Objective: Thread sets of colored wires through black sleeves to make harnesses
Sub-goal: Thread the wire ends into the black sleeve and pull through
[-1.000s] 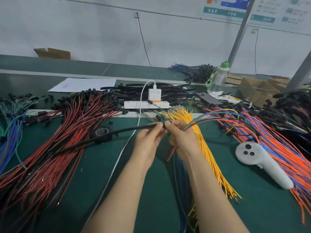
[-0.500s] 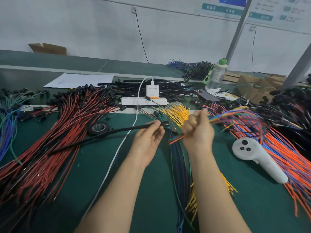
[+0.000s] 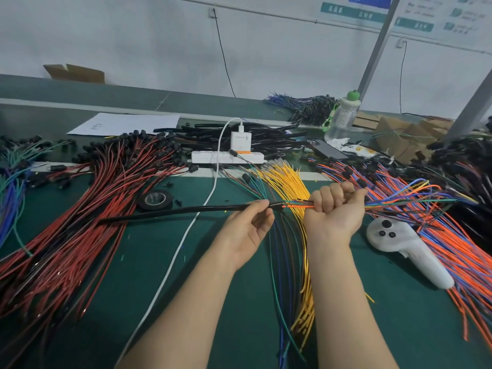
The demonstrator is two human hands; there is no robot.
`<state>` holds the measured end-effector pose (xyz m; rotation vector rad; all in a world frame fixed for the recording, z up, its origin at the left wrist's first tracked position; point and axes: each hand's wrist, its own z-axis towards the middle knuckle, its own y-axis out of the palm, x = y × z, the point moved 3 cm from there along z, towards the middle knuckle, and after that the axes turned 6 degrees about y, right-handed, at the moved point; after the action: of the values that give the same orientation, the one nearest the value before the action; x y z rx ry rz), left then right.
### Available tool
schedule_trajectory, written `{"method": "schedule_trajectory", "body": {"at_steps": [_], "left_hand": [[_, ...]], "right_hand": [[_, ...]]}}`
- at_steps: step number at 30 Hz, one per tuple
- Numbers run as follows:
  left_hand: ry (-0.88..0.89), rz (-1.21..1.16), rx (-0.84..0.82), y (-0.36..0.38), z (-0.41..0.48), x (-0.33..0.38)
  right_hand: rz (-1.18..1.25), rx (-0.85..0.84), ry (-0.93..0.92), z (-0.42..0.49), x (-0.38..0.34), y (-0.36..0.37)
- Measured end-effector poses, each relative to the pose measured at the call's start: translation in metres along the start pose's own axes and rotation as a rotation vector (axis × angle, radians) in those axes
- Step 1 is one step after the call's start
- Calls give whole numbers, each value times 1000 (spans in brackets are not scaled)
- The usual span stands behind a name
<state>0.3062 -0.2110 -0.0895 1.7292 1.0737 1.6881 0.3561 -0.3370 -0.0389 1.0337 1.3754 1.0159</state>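
1. My left hand point(image 3: 249, 227) pinches the light, limp black sleeve point(image 3: 186, 210) at its mouth, over the counter point(image 3: 159, 278).
2. My right hand point(image 3: 336, 210) is fisted round the floppy colored wires point(image 3: 296, 205) entering it; I'd grip nearer the tips.

This is a wire-harness assembly workshop, a production bench rather than a home or an office. A long bench under a green mat point(image 3: 138, 278) is heaped with sorted bundles: red wires point(image 3: 87, 214) with black end pieces, yellow wires point(image 3: 288, 182), orange and blue wires point(image 3: 458, 249), and a stack of black sleeves point(image 3: 269, 135). A roll of black tape point(image 3: 155, 200) and a power strip point(image 3: 213, 157) lie among them. Printed charts point(image 3: 354, 9) hang on the plain white wall behind a slanting metal post point(image 3: 375, 51), with cardboard boxes point(image 3: 391, 134) near its foot.
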Motion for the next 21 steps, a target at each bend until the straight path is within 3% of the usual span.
{"method": "schedule_trajectory", "body": {"at_steps": [21], "left_hand": [[41, -63, -19, 4, 0, -1]], "right_hand": [[-148, -59, -6, -5, 0, 9]]}}
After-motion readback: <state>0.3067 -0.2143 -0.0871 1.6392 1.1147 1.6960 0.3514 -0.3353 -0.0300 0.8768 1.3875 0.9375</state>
